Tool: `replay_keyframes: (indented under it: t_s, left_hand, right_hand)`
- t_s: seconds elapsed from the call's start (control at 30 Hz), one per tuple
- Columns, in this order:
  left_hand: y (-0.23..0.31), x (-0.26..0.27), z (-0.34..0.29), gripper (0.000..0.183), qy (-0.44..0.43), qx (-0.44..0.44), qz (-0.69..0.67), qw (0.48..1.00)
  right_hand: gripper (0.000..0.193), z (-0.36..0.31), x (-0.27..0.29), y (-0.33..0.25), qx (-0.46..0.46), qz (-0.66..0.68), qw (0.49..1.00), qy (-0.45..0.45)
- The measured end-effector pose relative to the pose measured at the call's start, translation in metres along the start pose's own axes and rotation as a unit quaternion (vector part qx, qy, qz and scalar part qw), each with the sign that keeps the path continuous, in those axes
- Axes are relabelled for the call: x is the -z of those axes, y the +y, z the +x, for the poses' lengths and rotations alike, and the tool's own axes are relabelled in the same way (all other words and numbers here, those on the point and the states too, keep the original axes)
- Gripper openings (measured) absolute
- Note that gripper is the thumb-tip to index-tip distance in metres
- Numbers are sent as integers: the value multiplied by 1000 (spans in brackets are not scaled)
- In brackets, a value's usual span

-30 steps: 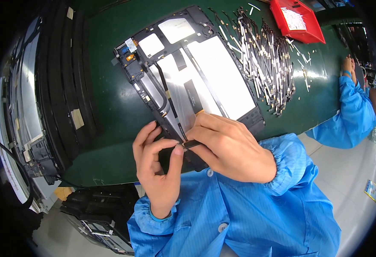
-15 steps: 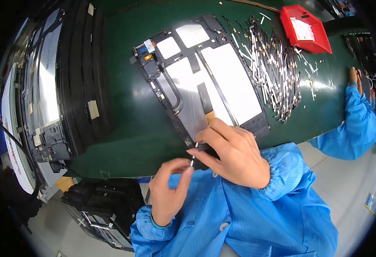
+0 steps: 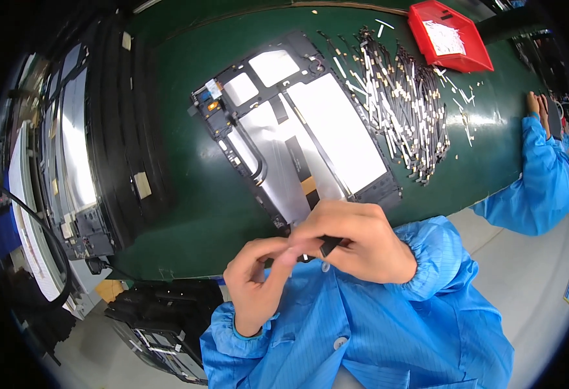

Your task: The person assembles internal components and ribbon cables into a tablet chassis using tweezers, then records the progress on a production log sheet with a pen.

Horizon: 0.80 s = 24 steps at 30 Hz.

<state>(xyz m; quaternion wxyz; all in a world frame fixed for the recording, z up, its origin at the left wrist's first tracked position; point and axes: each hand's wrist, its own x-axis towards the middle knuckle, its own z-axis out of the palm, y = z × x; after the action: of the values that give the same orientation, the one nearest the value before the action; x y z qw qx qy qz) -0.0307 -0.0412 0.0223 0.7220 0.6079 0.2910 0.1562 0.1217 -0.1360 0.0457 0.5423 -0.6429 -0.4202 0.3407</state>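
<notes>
My two hands meet over the table's near edge. Thumb and forefinger of my left hand [image 3: 257,282] are pinched together against the right fingertips; what they grip is hidden. My right hand [image 3: 362,243] is closed on a short black cable [image 3: 328,246], which shows between thumb and fingers, with a white bit below it. Just beyond lies a tablet-like device frame [image 3: 378,189], black with silver and white panels, a ribbon cable and an orange patch. Right of the frame is a pile of short black cables [image 3: 401,104] with white and gold sections.
A red bin [image 3: 476,58] with white strips stands at the far right of the green table [image 3: 187,129]. White scraps [image 3: 465,97] lie near it. Dark frames [image 3: 129,123] are stacked at left, more [image 3: 161,330] below. Another person's blue sleeve [image 3: 531,181] is at right.
My hands have come together, left fingertips now touching the right ones and covering the white piece seen between them. The black cable has turned in my right fingers. The whole view has shifted slightly.
</notes>
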Motion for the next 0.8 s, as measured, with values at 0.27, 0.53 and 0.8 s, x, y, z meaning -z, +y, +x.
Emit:
replay_keyframes:
  t_s: [0.27,0.53,0.8]
  left_hand:
    - [10,-6,30,45,-74,-340,270,898]
    - [9,-14,33,21,9,-262,197,945]
    - [9,2,53,12,56,-248,185,949]
  right_hand:
    - [22,-4,29,-19,154,-103,982,-46]
    - [17,39,228,3,74,-371,834,401]
    - [19,30,153,-18,19,-374,895,242]
